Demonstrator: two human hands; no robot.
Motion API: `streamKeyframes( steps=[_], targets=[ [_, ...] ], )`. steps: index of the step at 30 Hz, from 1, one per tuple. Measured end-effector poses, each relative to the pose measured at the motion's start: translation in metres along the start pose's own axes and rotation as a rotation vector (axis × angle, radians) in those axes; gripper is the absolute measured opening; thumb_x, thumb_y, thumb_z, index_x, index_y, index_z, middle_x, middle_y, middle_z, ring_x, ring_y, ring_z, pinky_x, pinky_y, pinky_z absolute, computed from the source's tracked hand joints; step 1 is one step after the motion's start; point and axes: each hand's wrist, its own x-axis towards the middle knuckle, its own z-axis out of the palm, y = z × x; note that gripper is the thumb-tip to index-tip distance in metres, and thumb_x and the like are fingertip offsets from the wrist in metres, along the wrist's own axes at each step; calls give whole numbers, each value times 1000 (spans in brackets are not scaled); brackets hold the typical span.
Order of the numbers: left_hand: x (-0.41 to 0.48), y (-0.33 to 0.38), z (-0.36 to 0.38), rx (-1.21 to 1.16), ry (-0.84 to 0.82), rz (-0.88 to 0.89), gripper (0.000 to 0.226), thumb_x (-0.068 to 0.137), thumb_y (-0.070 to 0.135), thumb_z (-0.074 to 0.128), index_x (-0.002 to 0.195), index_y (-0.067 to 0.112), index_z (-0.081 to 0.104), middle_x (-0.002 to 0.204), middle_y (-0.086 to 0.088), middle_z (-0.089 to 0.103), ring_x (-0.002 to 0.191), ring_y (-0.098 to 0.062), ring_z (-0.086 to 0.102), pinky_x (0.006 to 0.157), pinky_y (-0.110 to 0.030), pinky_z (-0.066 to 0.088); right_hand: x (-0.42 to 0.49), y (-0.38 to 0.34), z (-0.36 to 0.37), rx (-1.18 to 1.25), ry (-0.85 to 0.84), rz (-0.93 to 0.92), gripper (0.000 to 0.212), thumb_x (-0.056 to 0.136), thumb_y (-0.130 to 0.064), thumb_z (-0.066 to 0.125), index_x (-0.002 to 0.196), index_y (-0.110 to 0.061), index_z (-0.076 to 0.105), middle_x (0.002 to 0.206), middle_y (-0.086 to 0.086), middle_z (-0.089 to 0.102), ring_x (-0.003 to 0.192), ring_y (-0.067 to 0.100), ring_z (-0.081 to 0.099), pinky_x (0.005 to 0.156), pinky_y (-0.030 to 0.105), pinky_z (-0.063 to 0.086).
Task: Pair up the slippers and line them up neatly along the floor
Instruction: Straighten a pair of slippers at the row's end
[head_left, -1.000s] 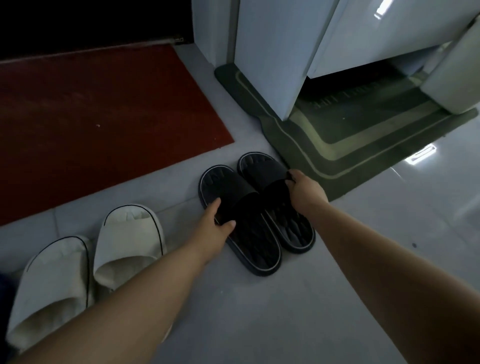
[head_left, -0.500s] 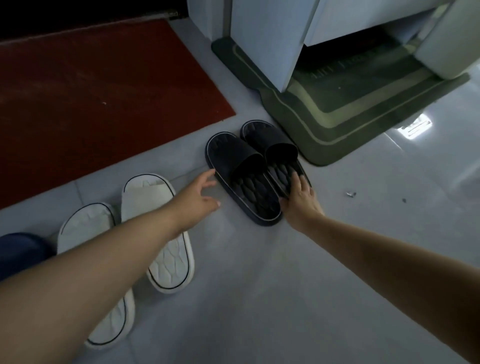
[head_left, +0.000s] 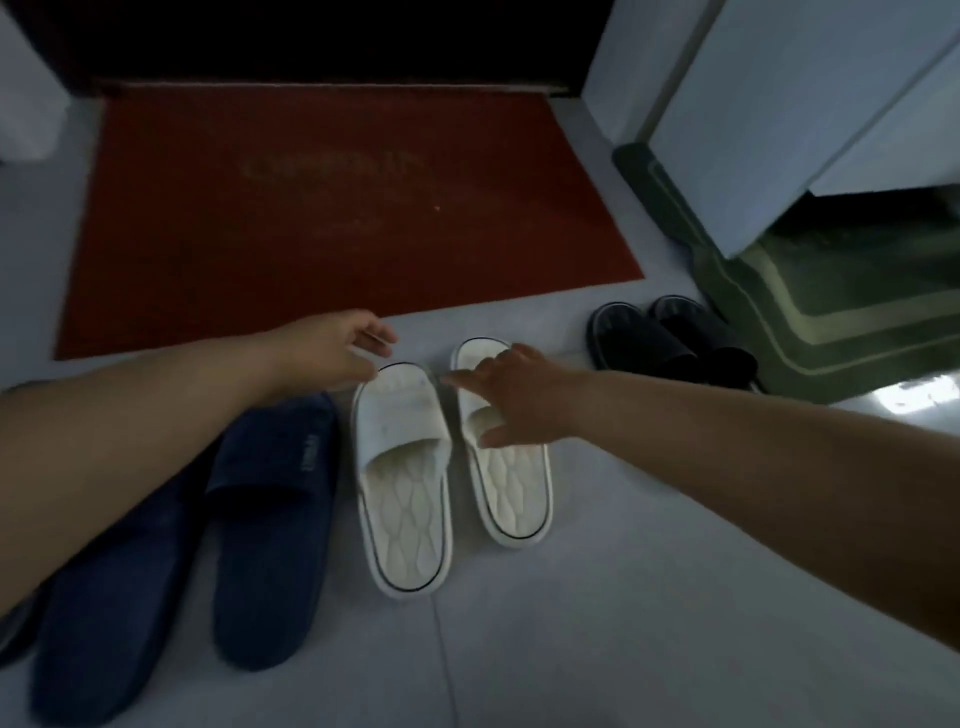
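Two white slippers lie side by side on the grey floor, the left one (head_left: 402, 483) and the right one (head_left: 511, 488), toes pointing away from me. My left hand (head_left: 332, 351) hovers open by the toe of the left white slipper. Over the strap of the right white slipper my right hand (head_left: 511, 402) is spread, fingers apart, gripping nothing. A pair of black slippers (head_left: 670, 340) sits together further right. Two navy slippers, one (head_left: 270, 525) beside the white pair and one (head_left: 109, 613) partly under my left forearm, lie at the left.
A red doormat (head_left: 337, 208) spreads beyond the slippers toward a dark doorway. A green striped mat (head_left: 810, 332) lies at the right under a white cabinet (head_left: 779, 114). Bare grey tile floor (head_left: 623, 623) fills the foreground.
Both hands have left the black pair, which stays by the green mat, and moved left over the white slippers. The view has swung left, bringing the navy slippers in.
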Motion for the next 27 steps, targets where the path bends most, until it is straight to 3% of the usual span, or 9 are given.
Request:
streamKeyframes(
  steps=[5, 10, 11, 13, 15, 18, 21, 25, 27],
  targets=[
    [-19, -24, -15, -57, 105, -51, 27, 84, 2, 57, 102, 22, 53, 109, -2, 61, 102, -17, 57, 84, -27, 42, 41, -21, 7, 51, -58, 131, 86, 77, -64, 54, 145, -35, 10, 145, 19, 25, 127, 42, 34, 102, 49, 32],
    [-28, -39, 14, -60, -51, -182, 36, 82, 11, 65, 115, 17, 52, 118, -5, 59, 112, -21, 56, 82, -25, 44, 31, -21, 13, 200, 29, 430, 112, 55, -76, 64, 140, -21, 17, 140, 16, 25, 124, 41, 36, 94, 48, 42],
    [-27, -40, 22, -43, -103, -224, 38, 83, 14, 64, 119, 14, 50, 117, -8, 58, 111, -23, 57, 80, -27, 45, 26, -23, 17, 209, 114, 444, 104, 57, -75, 64, 134, -17, 24, 134, 16, 33, 119, 38, 42, 87, 45, 45],
    [-25, -39, 40, -47, -175, -300, 31, 85, 18, 58, 115, 12, 52, 102, -11, 57, 91, -21, 57, 71, -27, 45, 16, -37, 34, 293, 285, 414, 75, 70, -64, 62, 117, -13, 33, 116, 13, 52, 103, 33, 55, 72, 39, 44],
    [-23, -36, 59, -78, -188, -346, 26, 86, 17, 54, 111, 8, 51, 88, -8, 52, 77, -18, 49, 65, -27, 42, 8, -57, 57, 378, 332, 418, 58, 78, -56, 56, 110, -13, 32, 103, 12, 61, 92, 33, 59, 69, 37, 43],
    [-18, -33, 79, -17, -131, -299, 35, 85, 19, 54, 117, 9, 45, 101, -9, 57, 93, -23, 55, 79, -31, 46, 9, -71, 84, 663, 250, 594, 63, 80, -52, 56, 119, -9, 30, 113, 13, 58, 102, 34, 55, 73, 36, 39],
    [-13, -26, 89, -151, -116, -243, 49, 87, 16, 55, 133, 10, 37, 124, -13, 55, 112, -24, 53, 88, -29, 44, 21, -58, 91, 940, 289, 751, 52, 82, -47, 54, 117, -17, 31, 115, 6, 58, 88, 25, 52, 64, 30, 34],
    [-1, -17, 98, -274, -79, -210, 52, 88, 7, 54, 137, 6, 35, 136, -11, 47, 124, -25, 46, 101, -30, 38, 28, -27, 92, 1009, 321, 760, 41, 87, -43, 51, 120, -23, 37, 105, 4, 60, 87, 26, 56, 67, 31, 38],
    [6, -12, 100, -318, -42, -185, 50, 87, 4, 55, 135, 5, 39, 135, -12, 49, 124, -25, 46, 105, -33, 37, 26, -13, 93, 983, 339, 750, 30, 88, -42, 48, 112, -27, 39, 93, 2, 55, 75, 21, 52, 58, 28, 36]
  ],
)
